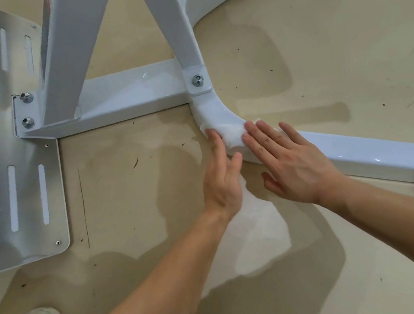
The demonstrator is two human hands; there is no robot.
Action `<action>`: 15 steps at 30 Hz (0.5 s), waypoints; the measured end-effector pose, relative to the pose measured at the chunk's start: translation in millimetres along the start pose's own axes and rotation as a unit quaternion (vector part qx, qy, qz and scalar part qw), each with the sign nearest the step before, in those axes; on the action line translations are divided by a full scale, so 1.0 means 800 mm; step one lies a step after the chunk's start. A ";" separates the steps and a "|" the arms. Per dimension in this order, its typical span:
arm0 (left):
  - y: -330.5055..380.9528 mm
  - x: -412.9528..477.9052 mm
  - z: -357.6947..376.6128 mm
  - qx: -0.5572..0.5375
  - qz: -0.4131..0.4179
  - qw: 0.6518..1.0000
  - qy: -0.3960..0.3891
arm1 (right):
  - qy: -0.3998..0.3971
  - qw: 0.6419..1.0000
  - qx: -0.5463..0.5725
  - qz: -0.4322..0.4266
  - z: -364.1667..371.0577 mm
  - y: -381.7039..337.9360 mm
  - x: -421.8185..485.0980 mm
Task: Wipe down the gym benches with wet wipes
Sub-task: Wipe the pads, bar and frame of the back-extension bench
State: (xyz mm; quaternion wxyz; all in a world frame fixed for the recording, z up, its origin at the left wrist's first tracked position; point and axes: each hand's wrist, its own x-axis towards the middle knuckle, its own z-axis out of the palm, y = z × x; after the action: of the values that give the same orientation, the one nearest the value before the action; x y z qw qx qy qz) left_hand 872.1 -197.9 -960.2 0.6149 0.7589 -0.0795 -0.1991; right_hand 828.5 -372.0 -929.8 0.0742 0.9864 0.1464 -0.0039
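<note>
Glossy white-painted metal bench frame (136, 92); brushed matt metal foot plate (16, 186); soft fibrous wet wipe (226, 133); smooth, scuffed beige floor (341, 56)

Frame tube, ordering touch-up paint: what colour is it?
Glossy white frame tube, seen in the head view.

Probably a gym: white machine frame (136, 92), steel footplate (12, 181), beige floor (341, 56).

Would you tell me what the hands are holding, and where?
Left hand and right hand press the wet wipe on the frame bend; neither grips it.
</note>
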 end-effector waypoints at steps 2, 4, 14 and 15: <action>-0.009 -0.026 0.024 0.054 0.031 0.998 -0.022 | 0.008 1.000 0.006 0.009 0.003 0.009 -0.030; -0.017 -0.044 0.044 0.109 0.076 0.991 -0.028 | 0.015 1.000 0.014 0.019 0.004 0.022 -0.054; -0.024 0.003 0.008 0.362 0.275 0.882 0.121 | 0.186 0.970 0.132 0.080 0.008 0.004 -0.024; -0.022 0.014 -0.003 0.380 0.290 0.868 0.130 | 0.203 0.964 0.152 0.081 0.005 -0.001 -0.009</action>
State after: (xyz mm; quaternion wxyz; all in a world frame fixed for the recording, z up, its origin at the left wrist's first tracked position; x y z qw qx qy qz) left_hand 881.1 -195.6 -979.1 0.3134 0.8958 -0.2853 0.1341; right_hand 821.1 -373.7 -933.3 -0.1075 0.9749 0.0753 0.1801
